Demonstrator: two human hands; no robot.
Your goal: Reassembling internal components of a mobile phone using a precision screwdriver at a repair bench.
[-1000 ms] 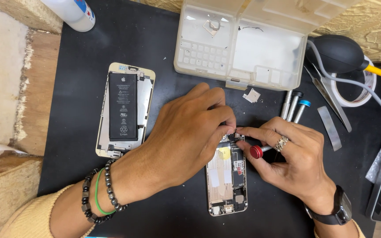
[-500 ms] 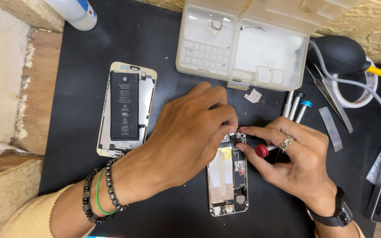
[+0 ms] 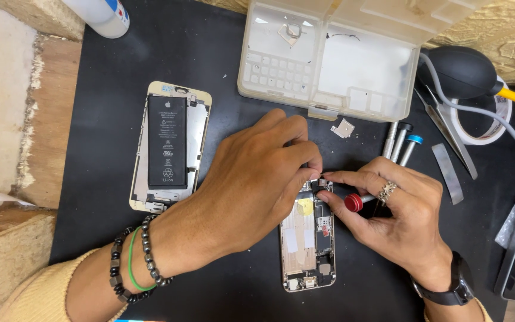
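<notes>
Beaded bracelets [image 3: 132, 268], cream sleeves [image 3: 37, 295], ring [image 3: 387, 191], black watch [image 3: 457, 286].

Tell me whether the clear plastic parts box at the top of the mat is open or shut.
Open. The parts box has its lid folded back, so its small moulded compartments and a metal bracket inside show from above.

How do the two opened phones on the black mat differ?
The left phone still holds its black battery and lies untouched; the phone under the hands has an empty battery bay. The left hand and right hand work at its top. Both are gold-edged.
</notes>
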